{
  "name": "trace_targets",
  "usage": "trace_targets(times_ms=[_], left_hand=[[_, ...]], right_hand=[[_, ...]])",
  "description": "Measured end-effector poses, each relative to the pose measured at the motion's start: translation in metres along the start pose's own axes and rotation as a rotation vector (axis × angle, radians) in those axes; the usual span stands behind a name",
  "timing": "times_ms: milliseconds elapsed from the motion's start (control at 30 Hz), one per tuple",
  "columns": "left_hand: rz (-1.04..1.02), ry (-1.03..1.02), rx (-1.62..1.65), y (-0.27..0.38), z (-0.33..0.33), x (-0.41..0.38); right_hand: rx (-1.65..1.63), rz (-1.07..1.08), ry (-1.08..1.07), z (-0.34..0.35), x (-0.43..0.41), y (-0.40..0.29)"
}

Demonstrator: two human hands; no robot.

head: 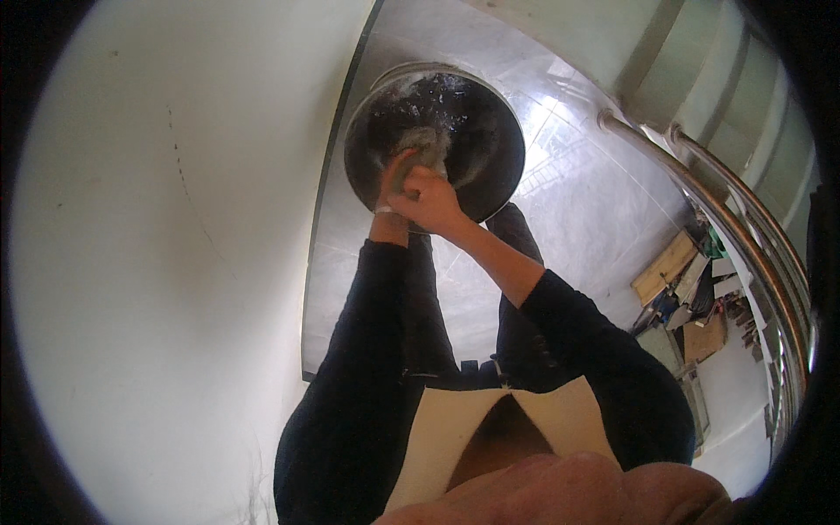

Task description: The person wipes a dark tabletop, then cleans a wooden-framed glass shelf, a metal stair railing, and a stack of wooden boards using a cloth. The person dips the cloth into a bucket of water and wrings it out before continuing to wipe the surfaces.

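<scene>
A round bucket (489, 157) with a dark inside and a pale rim stands on the floor before me. White specks and glints show in it, perhaps reflections on water. Over its near side, my left hand (396, 180) and my right hand (432, 200) are close together around a wet greyish cloth (425, 146). The cloth is blurred, and part of it is hidden by the fingers. My right hand is curled into a fist, while my left is mostly behind it. A light band (384, 209) circles my left wrist.
A pale wall (184, 262) with a dark skirting strip (321, 197) runs along the left. Glossy tiles cover the floor (577, 230). At right are metal handrails (695, 177) beside stairs (715, 85), and a pile of boards and scraps (682, 282). My legs (518, 243) straddle the bucket's near side.
</scene>
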State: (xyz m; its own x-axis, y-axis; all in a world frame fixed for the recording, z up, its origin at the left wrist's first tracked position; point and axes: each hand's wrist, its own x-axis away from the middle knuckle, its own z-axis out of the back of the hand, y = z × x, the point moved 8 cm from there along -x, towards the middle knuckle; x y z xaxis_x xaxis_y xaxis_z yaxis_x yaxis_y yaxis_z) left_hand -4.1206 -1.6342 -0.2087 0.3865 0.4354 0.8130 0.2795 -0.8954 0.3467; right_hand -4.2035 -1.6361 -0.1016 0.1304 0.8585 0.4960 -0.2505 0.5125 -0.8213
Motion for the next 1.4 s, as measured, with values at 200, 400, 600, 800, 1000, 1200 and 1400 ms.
trace_targets(times_ms=[200,400,600,800,1000,1200,1400], left_hand=[[0.050,0.011,0.309,-0.011,-0.035,-0.015],[-0.009,0.124,0.169,0.000,-0.054,0.009],[-0.092,0.081,-0.594,0.022,-0.040,0.036],[-0.395,-0.081,-0.869,0.059,-0.081,0.065],[-0.635,-0.022,-1.007,0.086,-0.130,0.085],[-1.073,-0.318,-1.077,0.103,-0.169,0.141],[-0.870,0.011,-0.780,0.117,-0.135,0.133]], right_hand=[[0.051,-0.166,0.411,0.041,-0.029,0.044],[-0.591,-0.349,0.213,0.041,-0.051,0.095],[-0.631,-0.441,0.171,0.041,-0.024,0.084],[-0.347,-0.450,0.250,0.047,-0.014,0.055],[-1.296,-0.561,0.069,0.031,0.008,0.037],[-1.695,-0.599,-0.216,0.009,0.046,-0.001],[-1.745,-0.420,0.225,0.027,0.020,-0.016]])
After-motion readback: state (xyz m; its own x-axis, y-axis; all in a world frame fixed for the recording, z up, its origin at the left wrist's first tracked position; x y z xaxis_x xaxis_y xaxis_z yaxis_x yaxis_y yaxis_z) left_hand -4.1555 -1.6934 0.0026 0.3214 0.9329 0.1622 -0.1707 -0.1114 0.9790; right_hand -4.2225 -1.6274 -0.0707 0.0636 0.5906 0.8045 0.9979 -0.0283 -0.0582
